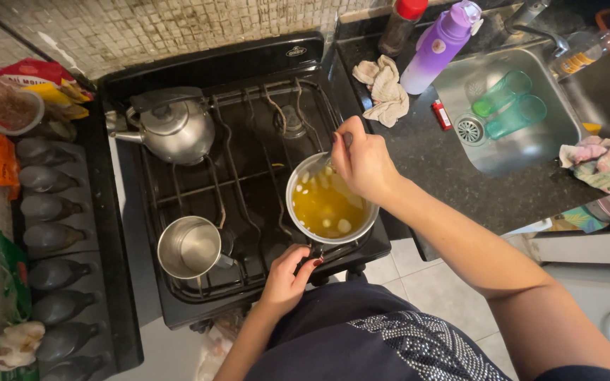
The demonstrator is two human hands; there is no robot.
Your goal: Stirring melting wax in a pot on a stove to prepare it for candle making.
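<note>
Your right hand (361, 164) sits over the small pot (330, 204) at the stove's front right burner, fingers pinched together around the handle of a utensil (327, 166) whose end dips into the yellow liquid and pale chunks at about 11 o'clock in the pot. Gripping high on the handle keeps your knuckles above the hot contents. Your left hand (285, 281) is down at 6 o'clock from the pot, fingers curled at the stove's front edge where the pot's handle seems to be; the handle itself is hidden, so you cannot tell whether the fingers close on it. That hold would steady the pot.

At 9 o'clock from the pot stands an empty steel mug (190, 248); at 10 o'clock, a kettle (171, 127) on the back burner. The sink (566, 141) lies at 2 o'clock, holding two green tumblers (508, 104).
</note>
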